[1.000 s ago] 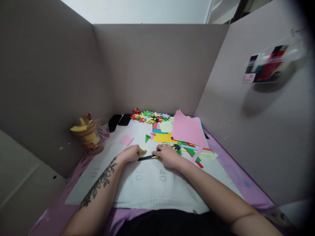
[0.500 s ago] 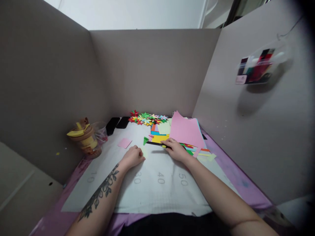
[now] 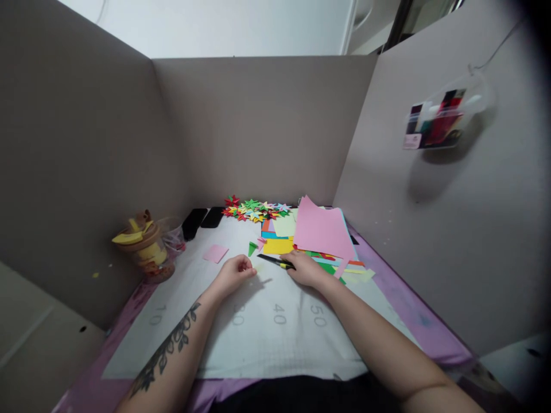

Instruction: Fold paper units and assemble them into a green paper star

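My left hand (image 3: 236,273) is closed in a pinch above the white sheet (image 3: 181,344). A small pale yellow-green piece of paper (image 3: 257,267) shows faintly at its fingertips. My right hand (image 3: 304,268) is closed round the handles of black scissors (image 3: 269,260) with yellow on them. Their blades point left, toward the left hand, with a shadow below. Just beyond the blade tips are a small folded green piece of paper (image 3: 252,248) and a small folded pink piece (image 3: 261,243). Left of them lies a flat pink paper square (image 3: 215,253).
Folded paper stars (image 3: 253,209) are heaped at the back. Coloured paper, topped by a large pink sheet (image 3: 321,226), lies at right. Two black phones (image 3: 212,217), a clear cup (image 3: 171,232) and a decorated pot (image 3: 146,246) stand left. Grey panels (image 3: 262,126) enclose three sides.
My right hand has tilted and shifted the scissors slightly, blade tips now angled up-left. My left hand has lifted a little, its fingers still pinched. The view has shifted slightly.
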The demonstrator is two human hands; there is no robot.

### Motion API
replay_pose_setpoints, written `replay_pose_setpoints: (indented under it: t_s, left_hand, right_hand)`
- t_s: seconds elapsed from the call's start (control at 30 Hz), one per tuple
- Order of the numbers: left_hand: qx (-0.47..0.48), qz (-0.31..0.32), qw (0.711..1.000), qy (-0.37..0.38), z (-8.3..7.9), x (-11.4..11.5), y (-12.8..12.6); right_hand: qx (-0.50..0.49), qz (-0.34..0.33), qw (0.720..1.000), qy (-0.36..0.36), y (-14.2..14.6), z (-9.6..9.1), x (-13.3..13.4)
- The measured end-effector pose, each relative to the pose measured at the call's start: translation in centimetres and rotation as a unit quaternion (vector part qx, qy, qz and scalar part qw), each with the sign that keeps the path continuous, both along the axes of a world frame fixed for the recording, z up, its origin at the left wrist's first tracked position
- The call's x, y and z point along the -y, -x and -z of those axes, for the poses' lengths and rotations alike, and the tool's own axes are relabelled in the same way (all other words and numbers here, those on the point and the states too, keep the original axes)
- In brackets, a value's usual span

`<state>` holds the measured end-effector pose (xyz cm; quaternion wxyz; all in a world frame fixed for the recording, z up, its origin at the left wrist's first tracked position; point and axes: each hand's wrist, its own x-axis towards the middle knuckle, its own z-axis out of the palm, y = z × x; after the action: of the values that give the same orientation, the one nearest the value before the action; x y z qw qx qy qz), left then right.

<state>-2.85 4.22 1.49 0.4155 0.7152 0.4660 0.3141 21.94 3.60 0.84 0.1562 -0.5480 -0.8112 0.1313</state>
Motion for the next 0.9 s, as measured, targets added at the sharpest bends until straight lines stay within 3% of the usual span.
replay_pose_setpoints:
  t_s: [0.1, 0.23, 0.3, 0.37, 0.43, 0.5, 0.57, 0.67, 0.73, 0.83, 0.9]
  left_hand:
    - [-0.008, 0.012, 0.999, -0.031, -0.1, 0.8, -0.9]
    - [-0.009, 0.036, 0.997, -0.062, -0.2, 1.7, -1.9]
    - [-0.012, 0.043, 0.996, -0.078, -0.2, 1.6, -1.9]
    - [-0.032, 0.004, 0.994, -0.101, -0.2, 1.1, -1.4]
    - [-0.061, -0.069, 0.988, -0.124, -0.3, 0.5, -0.6]
    - [-0.065, -0.102, 0.984, -0.134, -0.5, 0.1, -0.1]
    - [-0.031, -0.071, 0.988, -0.131, -0.5, 0.4, -0.3]
    - [-0.01, 0.025, 0.991, -0.133, -0.2, 1.5, -1.5]
    - [-0.019, 0.023, 0.985, -0.168, -0.1, 2.1, -2.1]
    - [-0.083, -0.064, 0.969, -0.222, -1.3, 1.6, -1.0]
    - [-0.171, -0.162, 0.934, -0.268, -3.6, 0.3, 1.1]
  right_hand:
    - [-0.114, -0.001, 0.993, -0.013, 1.5, 0.3, 0.5]
    - [-0.332, -0.067, 0.94, 0.04, 4.2, 0.6, 1.5]
    - [-0.378, -0.052, 0.924, 0.036, 4.8, 0.6, 1.7]
    - [-0.41, -0.017, 0.912, 0.022, 4.5, 0.5, 1.4]
    - [-0.429, 0.027, 0.903, 0.003, 3.6, 0.4, 0.9]
    - [-0.425, 0.068, 0.902, -0.019, 2.8, 0.3, 0.5]
    - [-0.404, 0.069, 0.912, -0.027, 2.8, 0.1, 0.6]
    - [-0.377, 0.006, 0.925, -0.038, 4.1, -0.4, 1.9]
    - [-0.365, -0.036, 0.929, -0.04, 5.0, -0.7, 2.7]
    - [-0.38, -0.02, 0.922, -0.068, 5.2, -0.9, 3.1]
    - [-0.379, 0.013, 0.921, -0.088, 4.5, -0.7, 2.7]
